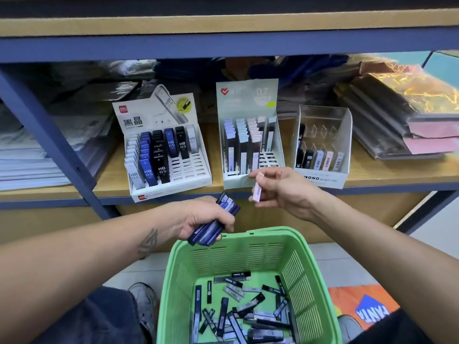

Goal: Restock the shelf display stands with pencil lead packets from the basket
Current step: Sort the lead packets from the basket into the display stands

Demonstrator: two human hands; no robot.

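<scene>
My left hand [198, 217] grips a bundle of dark blue lead packets [214, 220] above the far rim of the green basket [310, 276]. My right hand [283, 189] pinches a single pink packet [257, 187] in front of the middle stand. Several loose packets [248, 316] lie on the basket floor. On the shelf stand three displays: a white HB 0.5 stand [183, 180] at left, a pale green 0.7 stand [247, 95] in the middle, and a clear-and-white MONO graph stand [323, 178] at right, each partly filled.
A blue metal shelf post [47, 130] slants down at left. Stacks of paper [29, 155] and folders [402, 135] flank the stands. An orange bag [365, 306] lies on the floor at right. My knee and shoe [144, 301] sit left of the basket.
</scene>
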